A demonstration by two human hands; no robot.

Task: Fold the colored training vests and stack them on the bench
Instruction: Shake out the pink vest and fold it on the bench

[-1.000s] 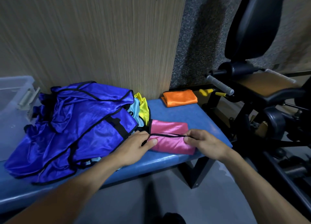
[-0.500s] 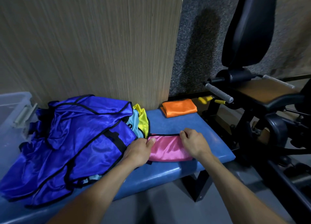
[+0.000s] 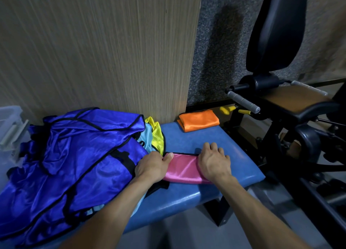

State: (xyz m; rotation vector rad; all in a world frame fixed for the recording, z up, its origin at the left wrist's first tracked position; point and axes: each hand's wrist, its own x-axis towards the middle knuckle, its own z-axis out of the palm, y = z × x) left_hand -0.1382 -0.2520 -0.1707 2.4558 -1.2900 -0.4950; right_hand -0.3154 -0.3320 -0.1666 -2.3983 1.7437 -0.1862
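At the lower centre of the frame, the pink vest (image 3: 184,171) is seen folded into a narrow band on the blue bench (image 3: 241,166), narrower than a second ago, when a black strap was being stretched across it. Its left end is gripped by the left hand (image 3: 151,167), thumb on top and fingers curled. Its right end is pressed by the right hand (image 3: 214,161), fingers slightly spread and bent over the far edge. A folded orange vest (image 3: 199,120) lies well apart toward the wall. Unfolded blue vests (image 3: 74,164) are heaped at the left.
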